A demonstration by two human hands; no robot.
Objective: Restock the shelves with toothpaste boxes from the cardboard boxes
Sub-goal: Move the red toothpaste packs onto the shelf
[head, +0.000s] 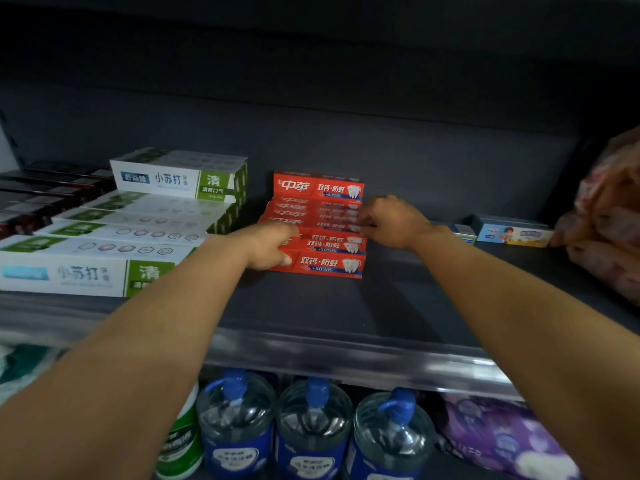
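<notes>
Several red toothpaste boxes (325, 230) lie in a row on the dark shelf (311, 306), with one more stacked on top at the back. My left hand (273, 245) grips the left end of the front red boxes, thumb on the front face. My right hand (391, 221) holds the right end of the middle red boxes with curled fingers. No cardboard box is in view.
White and green toothpaste boxes (114, 233) fill the shelf's left part, dark boxes (45, 195) behind them. Small blue boxes (512, 232) lie at the right, next to another person's hand and patterned sleeve (609, 216). Below stand water bottles (311, 427) and purple packs (505, 438).
</notes>
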